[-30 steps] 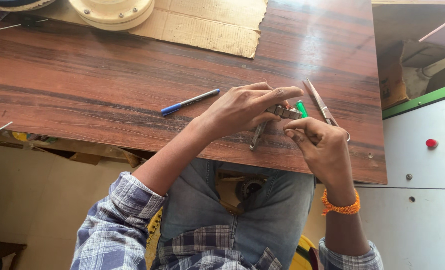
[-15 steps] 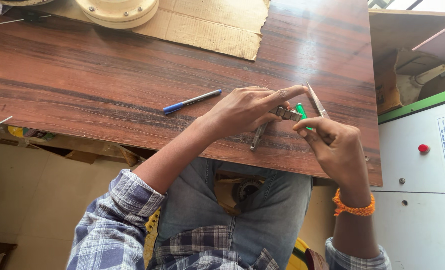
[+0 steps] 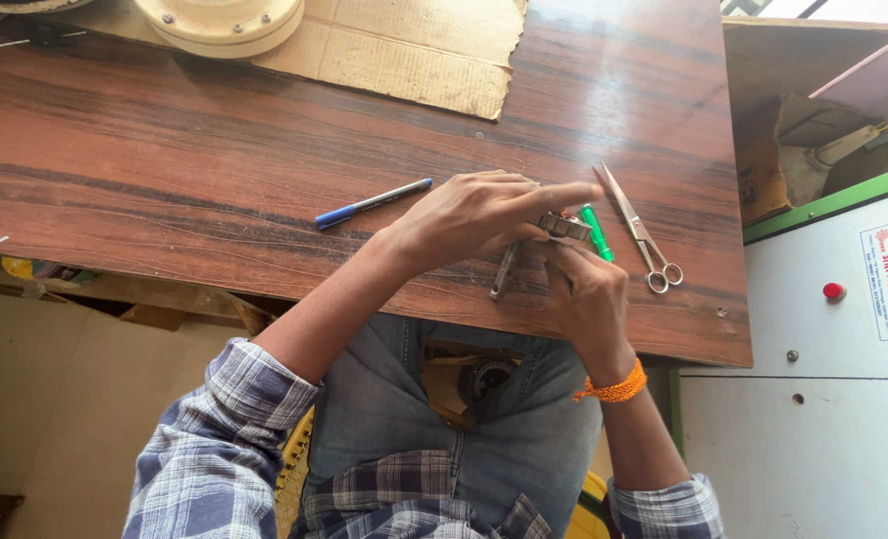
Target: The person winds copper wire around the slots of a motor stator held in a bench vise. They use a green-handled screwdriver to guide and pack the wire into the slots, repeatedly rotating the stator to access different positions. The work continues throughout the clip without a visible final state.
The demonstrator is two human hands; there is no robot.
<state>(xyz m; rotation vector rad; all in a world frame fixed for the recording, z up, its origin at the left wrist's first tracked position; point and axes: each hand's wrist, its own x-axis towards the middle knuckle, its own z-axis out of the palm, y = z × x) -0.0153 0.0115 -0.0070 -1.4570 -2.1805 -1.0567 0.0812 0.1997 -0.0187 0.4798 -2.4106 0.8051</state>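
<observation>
At the far left of the wooden table [image 3: 164,150] sits a cream round base [image 3: 226,20] on a sheet of cardboard [image 3: 414,45]. Nearer the edge lies a blue pen [image 3: 369,203]. The left hand [image 3: 474,215] grasps a small metal part [image 3: 562,227] between thumb and outstretched forefinger, with a thin metal tool [image 3: 505,271] slanting out beneath the palm. The right hand [image 3: 589,299], an orange band [image 3: 613,387] at its wrist, pinches the same part from below. A green marker [image 3: 595,232] lies just beside the part, and scissors [image 3: 638,232] rest near it, closed. A white machine cabinet [image 3: 833,349] stands at right.
</observation>
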